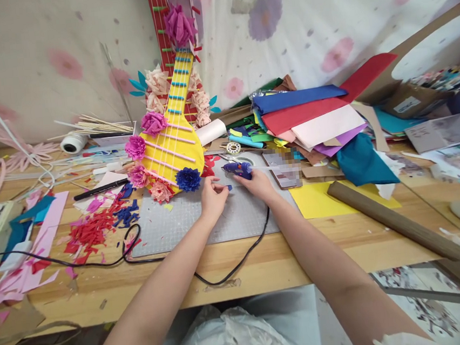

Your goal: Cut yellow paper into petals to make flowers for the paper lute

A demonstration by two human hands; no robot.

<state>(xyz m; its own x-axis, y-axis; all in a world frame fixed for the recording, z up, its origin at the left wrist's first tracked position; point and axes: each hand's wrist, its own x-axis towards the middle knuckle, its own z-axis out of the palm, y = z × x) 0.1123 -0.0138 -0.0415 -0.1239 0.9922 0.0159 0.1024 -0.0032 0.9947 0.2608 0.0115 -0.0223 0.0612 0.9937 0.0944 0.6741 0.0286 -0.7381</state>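
Note:
My right hand (257, 182) is wrapped round a blue hot glue gun (238, 169), whose nozzle points left toward my other hand. Between the fingertips of my left hand (214, 195) is a small blue paper piece (229, 187). Just beyond, a yellow paper lute (172, 145) leans against the wall, with strings and pink bars across its body. A dark blue paper flower (189, 179) sits at its lower right edge, beside pink and magenta paper flowers (154, 123). Both hands are above a grey cutting mat (166, 227).
Red paper scraps (92, 226) and blue scraps (126, 214) lie left of the mat. The glue gun's black cord (232, 275) loops along the front edge. Coloured paper sheets (309, 113) are piled at right, near a brown cardboard tube (393, 219).

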